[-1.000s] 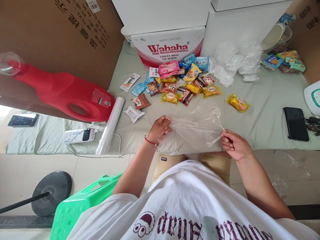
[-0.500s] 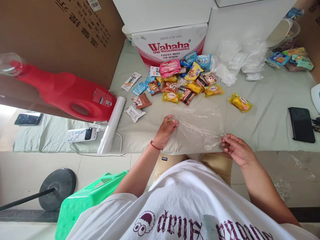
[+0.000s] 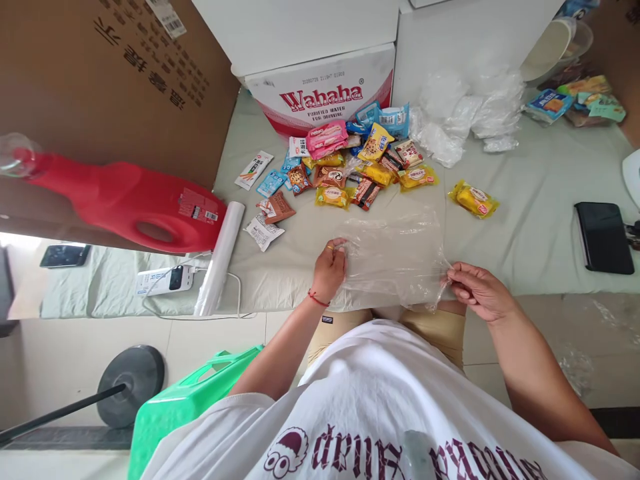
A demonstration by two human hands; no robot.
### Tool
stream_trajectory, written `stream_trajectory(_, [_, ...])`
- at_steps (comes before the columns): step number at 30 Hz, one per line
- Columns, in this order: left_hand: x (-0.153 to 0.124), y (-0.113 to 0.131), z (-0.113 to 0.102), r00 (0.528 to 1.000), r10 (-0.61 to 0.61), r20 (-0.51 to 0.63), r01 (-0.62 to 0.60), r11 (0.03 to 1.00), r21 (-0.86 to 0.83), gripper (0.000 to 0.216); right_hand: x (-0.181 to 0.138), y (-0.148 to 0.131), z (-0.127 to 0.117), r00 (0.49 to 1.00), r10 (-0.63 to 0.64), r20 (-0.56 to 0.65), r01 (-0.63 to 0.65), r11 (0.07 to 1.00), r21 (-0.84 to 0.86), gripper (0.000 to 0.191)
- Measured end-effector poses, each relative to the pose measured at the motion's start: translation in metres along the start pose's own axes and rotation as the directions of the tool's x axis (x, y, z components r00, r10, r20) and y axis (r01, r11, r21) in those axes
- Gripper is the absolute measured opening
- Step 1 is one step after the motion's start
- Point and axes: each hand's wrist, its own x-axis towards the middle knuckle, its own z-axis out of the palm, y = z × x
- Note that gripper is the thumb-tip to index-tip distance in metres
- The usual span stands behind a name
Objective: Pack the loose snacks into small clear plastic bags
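Observation:
A thin clear plastic bag is stretched between my two hands at the front of the cloth-covered table. My left hand pinches its left side, and my right hand grips its right edge between thumb and fingers. Beyond the bag lies a pile of wrapped snacks, among them a pink packet, a yellow cookie packet and a brown packet. One yellow-wrapped cake lies apart, above my right hand. A white packet sits to the left.
A roll of plastic bags lies at left beside a red jug and a power bank. Behind the snacks stand a Wahaha carton and bunched clear bags. A black phone lies at right; a green stool stands below.
Both hands keep hold of the plastic bag, which now hangs wider and flatter, its near side lower. My left hand has shifted slightly down. The whole view has turned a little.

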Motion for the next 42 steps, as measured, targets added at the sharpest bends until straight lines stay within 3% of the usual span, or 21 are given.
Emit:
stream_trajectory(5, [-0.036,-0.004,-0.002,0.987,-0.156,-0.042,0.153,0.987,-0.054,0.041,0.005,0.004,0.005,1.0,0.001,-0.021,0.0,0.999,0.048,0.053])
stream_trajectory(7, [-0.048,-0.003,0.001,0.97,-0.24,-0.046,0.233,0.964,-0.128,0.049,0.005,0.005,0.01,1.0,-0.002,0.023,0.001,0.999,0.046,0.057])
stream_trajectory(10, [-0.061,0.001,0.003,0.97,-0.241,-0.025,0.235,0.96,-0.154,0.064,0.006,0.008,0.012,0.994,0.021,0.105,-0.015,0.998,-0.061,0.069])
stream_trajectory(12, [-0.069,0.002,0.001,0.975,-0.221,-0.032,0.214,0.966,-0.145,0.066,0.01,0.011,0.011,0.996,-0.005,0.089,0.016,0.992,-0.128,0.064])
stream_trajectory(15, [-0.087,-0.005,-0.007,0.966,-0.254,-0.056,0.247,0.963,-0.11,0.063,0.022,0.013,0.007,0.989,-0.147,0.033,0.15,0.966,-0.211,0.052])
stream_trajectory(18, [-0.11,-0.017,-0.026,0.943,-0.325,-0.076,0.328,0.944,0.041,0.055,0.038,0.006,0.001,0.968,-0.239,0.072,0.249,0.895,-0.371,0.045])
stream_trajectory(20, [-0.12,-0.02,-0.044,0.949,-0.243,-0.202,0.287,0.93,0.23,0.045,0.051,-0.003,-0.004,0.959,-0.245,0.144,0.284,0.815,-0.505,0.04])
stream_trajectory(21, [-0.122,-0.018,-0.053,0.948,-0.112,-0.297,0.215,0.916,0.34,0.04,0.058,-0.01,-0.006,0.952,-0.245,0.183,0.306,0.766,-0.565,0.038])
stream_trajectory(23, [-0.12,-0.007,-0.062,0.884,0.241,-0.401,0.022,0.835,0.55,0.03,0.073,-0.025,-0.007,0.933,-0.244,0.266,0.361,0.662,-0.657,0.033])
stream_trajectory(24, [-0.116,0.001,-0.062,0.844,0.391,-0.366,-0.085,0.772,0.63,0.024,0.08,-0.034,-0.005,0.921,-0.242,0.306,0.39,0.614,-0.686,0.031])
stream_trajectory(26, [-0.101,0.014,-0.05,0.82,0.557,-0.133,-0.317,0.635,0.705,0.013,0.094,-0.052,0.003,0.895,-0.226,0.384,0.443,0.538,-0.717,0.028])
stream_trajectory(28, [-0.077,0.019,-0.025,0.809,0.54,0.233,-0.534,0.509,0.675,0.015,0.103,-0.067,0.015,0.87,-0.198,0.452,0.487,0.487,-0.724,0.026])
stream_trajectory(29, [-0.063,0.018,-0.01,0.776,0.496,0.389,-0.612,0.445,0.654,0.02,0.107,-0.074,0.021,0.859,-0.189,0.476,0.504,0.473,-0.722,0.026])
stream_trajectory(31, [-0.036,0.009,0.017,0.745,0.405,0.529,-0.659,0.329,0.676,0.034,0.109,-0.083,0.028,0.845,-0.191,0.499,0.526,0.464,-0.713,0.024])
stream_trajectory(34, [-0.007,-0.013,0.04,0.821,0.306,0.482,-0.549,0.19,0.814,0.05,0.107,-0.088,0.017,0.866,-0.219,0.45,0.491,0.544,-0.68,0.024])
stream_trajectory(37, [-0.001,-0.029,0.044,0.882,0.298,0.364,-0.41,0.11,0.905,0.057,0.103,-0.083,-0.009,0.93,-0.189,0.316,0.349,0.731,-0.587,0.028])
stream_trajectory(39, [-0.003,-0.032,0.042,0.9,0.317,0.3,-0.343,0.091,0.935,0.061,0.103,-0.079,-0.022,0.959,-0.166,0.229,0.264,0.816,-0.514,0.028])
stream_trajectory(42, [-0.006,-0.029,0.039,0.918,0.336,0.212,-0.262,0.113,0.958,0.061,0.114,-0.08,-0.022,0.956,-0.246,0.156,0.292,0.825,-0.483,0.024])
